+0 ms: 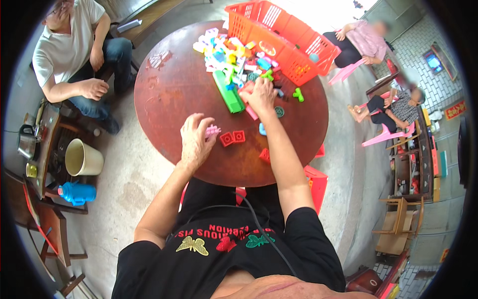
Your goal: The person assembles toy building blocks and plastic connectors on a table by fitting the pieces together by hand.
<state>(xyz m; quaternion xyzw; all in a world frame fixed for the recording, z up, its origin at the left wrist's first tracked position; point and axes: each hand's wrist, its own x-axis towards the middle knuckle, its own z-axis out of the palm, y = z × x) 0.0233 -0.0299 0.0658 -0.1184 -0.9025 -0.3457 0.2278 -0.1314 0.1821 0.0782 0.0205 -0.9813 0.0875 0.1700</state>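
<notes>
My left hand [196, 141] holds a pink studded toy block [212, 131] between thumb and fingers, low over the round wooden table [170, 108]. Beside it lie two red square blocks [232, 138]. My right hand [262, 95] reaches to the near edge of a heap of mixed plastic building pieces [224, 52]. Its fingers cover part of a reddish piece [246, 89]; whether they grip it is hidden. A long green block [228, 92] lies left of that hand. A dark green wheel [279, 111] and a bright green connector [298, 95] rest to its right.
An orange-red plastic basket [276, 43] stands behind the heap. Another red block [264, 155] and a light blue piece [262, 129] lie near my right forearm. A person in a white shirt [71, 48] sits at the left; two others sit on pink chairs at the right.
</notes>
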